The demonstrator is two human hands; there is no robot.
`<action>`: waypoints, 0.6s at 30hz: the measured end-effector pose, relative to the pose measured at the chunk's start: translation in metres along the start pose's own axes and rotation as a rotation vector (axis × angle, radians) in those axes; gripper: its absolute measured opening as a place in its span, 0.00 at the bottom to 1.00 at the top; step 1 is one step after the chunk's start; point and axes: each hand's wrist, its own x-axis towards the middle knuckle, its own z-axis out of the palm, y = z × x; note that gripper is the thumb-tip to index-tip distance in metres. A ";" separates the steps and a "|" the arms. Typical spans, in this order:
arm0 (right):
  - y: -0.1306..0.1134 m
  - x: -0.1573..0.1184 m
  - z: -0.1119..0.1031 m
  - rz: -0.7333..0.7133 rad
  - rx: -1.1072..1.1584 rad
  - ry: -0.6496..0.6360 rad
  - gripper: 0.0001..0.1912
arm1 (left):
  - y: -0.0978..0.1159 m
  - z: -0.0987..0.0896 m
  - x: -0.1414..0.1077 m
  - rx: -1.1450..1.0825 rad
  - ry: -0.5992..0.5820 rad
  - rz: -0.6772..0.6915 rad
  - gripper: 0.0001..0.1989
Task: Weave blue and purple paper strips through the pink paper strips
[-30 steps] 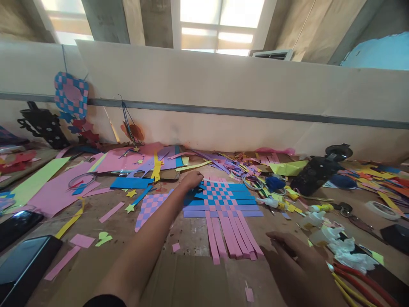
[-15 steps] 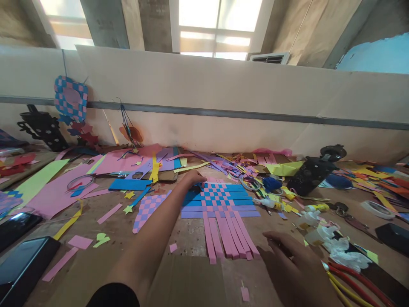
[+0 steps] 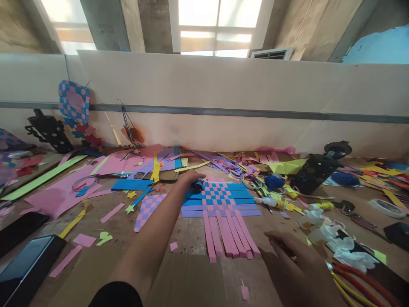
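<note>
Blue and pink paper strips are interlaced into a checkered weave (image 3: 219,194) at mid-table, with pink ends (image 3: 231,236) fanning toward me and purple strips (image 3: 246,212) crossing near its lower part. My left hand (image 3: 193,178) reaches to the weave's upper left corner; its fingers look bent together over something dark or blue that I cannot make out. To the lower right of the pink ends, my right hand (image 3: 287,251) rests low over the table, its thumb and fingers curled loosely with a gap and nothing visible between them.
Red and yellow handled tools (image 3: 358,279) lie beside my right wrist. Glue bottles (image 3: 271,202), a tape roll (image 3: 386,208) and a black tumbler (image 3: 313,172) stand or lie rightward. Phones (image 3: 32,264) lie left. A purple-pink checkered piece (image 3: 149,209) sits beside my left forearm.
The view has shifted slightly, and a green strip at the far left has been raised or moved back. Both my hands stay in nearly the same places.
</note>
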 end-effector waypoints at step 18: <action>0.000 -0.001 -0.003 -0.053 0.006 -0.001 0.15 | 0.003 0.003 -0.016 -0.238 -0.049 -0.058 0.12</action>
